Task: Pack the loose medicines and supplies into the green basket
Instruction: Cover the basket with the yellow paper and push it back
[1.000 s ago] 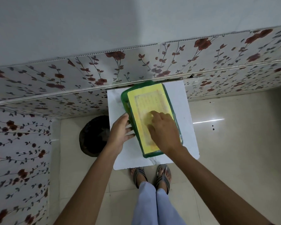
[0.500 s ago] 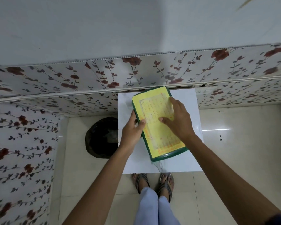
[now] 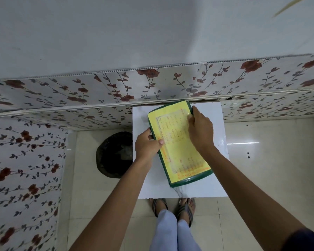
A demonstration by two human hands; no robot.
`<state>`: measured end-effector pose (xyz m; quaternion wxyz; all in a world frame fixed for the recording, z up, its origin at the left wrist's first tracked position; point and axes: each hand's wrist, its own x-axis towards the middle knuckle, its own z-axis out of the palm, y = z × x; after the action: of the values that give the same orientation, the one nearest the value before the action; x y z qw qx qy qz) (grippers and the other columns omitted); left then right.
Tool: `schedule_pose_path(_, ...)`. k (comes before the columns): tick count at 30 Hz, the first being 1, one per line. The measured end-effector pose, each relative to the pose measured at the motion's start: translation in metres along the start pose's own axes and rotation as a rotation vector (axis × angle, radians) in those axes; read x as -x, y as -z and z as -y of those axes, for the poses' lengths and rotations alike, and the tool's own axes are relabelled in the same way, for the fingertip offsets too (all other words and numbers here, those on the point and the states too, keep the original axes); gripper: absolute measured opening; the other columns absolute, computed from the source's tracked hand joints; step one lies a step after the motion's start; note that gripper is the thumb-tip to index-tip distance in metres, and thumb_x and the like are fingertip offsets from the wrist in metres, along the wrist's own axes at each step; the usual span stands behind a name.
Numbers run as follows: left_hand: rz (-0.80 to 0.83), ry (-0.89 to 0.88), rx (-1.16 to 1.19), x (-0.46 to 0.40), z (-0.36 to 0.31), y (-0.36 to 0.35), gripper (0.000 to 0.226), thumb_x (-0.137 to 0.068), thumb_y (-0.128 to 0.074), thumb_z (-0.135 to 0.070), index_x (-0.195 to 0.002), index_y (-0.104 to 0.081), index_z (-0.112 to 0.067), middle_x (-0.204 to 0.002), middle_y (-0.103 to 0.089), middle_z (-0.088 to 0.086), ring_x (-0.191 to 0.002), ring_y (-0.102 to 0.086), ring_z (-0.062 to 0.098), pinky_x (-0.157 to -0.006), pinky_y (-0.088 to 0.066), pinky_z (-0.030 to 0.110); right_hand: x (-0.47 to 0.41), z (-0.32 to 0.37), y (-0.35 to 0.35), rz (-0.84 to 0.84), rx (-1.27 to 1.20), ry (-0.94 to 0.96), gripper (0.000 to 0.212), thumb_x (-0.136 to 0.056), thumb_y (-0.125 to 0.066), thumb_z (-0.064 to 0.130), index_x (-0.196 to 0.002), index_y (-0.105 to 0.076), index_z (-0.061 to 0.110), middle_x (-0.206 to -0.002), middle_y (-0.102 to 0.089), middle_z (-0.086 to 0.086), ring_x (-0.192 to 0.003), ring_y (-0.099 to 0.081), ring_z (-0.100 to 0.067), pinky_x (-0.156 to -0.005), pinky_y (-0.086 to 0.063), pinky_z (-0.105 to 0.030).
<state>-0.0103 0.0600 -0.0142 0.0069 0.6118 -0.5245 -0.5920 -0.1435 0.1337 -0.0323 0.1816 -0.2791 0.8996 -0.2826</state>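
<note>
I see the green basket (image 3: 190,181) sitting askew on the white surface (image 3: 216,178), with a yellow printed sheet (image 3: 178,147) covering its whole top (so its contents are hidden from me). Both hands are clamped on it. The left hand (image 3: 146,146) grips its left rim, thumb over the sheet, and the right hand (image 3: 200,129) grips its far right edge. I'd press the sheet down evenly and hold the basket steady.

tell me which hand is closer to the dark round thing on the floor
Left. The left hand grips the left edge of the green basket, on the side facing the dark round thing; the right hand holds its opposite edge.
</note>
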Motion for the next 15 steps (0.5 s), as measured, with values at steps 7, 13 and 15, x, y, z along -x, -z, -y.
schedule_pose_path(7,0.089,0.096,0.241,-0.023,-0.027,0.015,0.049,-0.082,-0.06,0.003,-0.122,-0.052,-0.023,-0.101,-0.066,0.006,-0.088,-0.062,0.02,-0.068,-0.052,0.034,-0.049,0.001,-0.003,0.125,-0.122,-0.232,0.049,-0.097,-0.026,0.042,-0.1,-0.055,0.003,-0.085,-0.059,-0.008,-0.078,-0.055,-0.025,-0.067,-0.038,-0.032)
schedule_pose_path(13,-0.099,0.026,0.202,-0.034,-0.04,-0.001,0.021,-0.088,-0.047,-0.013,-0.09,-0.057,-0.032,-0.096,-0.063,-0.001,-0.084,-0.056,0.013,-0.076,-0.047,0.037,-0.05,0.003,-0.014,0.101,-0.103,-0.241,0.059,-0.095,-0.018,0.053,-0.108,-0.051,0.007,-0.086,-0.062,-0.006,-0.076,-0.06,-0.024,-0.066,-0.044,-0.035)
schedule_pose_path(15,-0.1,0.049,0.206,-0.035,-0.039,0.001,0.021,-0.087,-0.05,-0.012,-0.081,-0.059,-0.03,-0.092,-0.064,-0.002,-0.083,-0.057,0.013,-0.073,-0.049,0.035,-0.05,0.004,-0.013,0.111,-0.079,-0.227,0.063,-0.092,-0.018,0.059,-0.108,-0.052,0.008,-0.087,-0.065,-0.006,-0.075,-0.063,-0.026,-0.068,-0.051,-0.039)
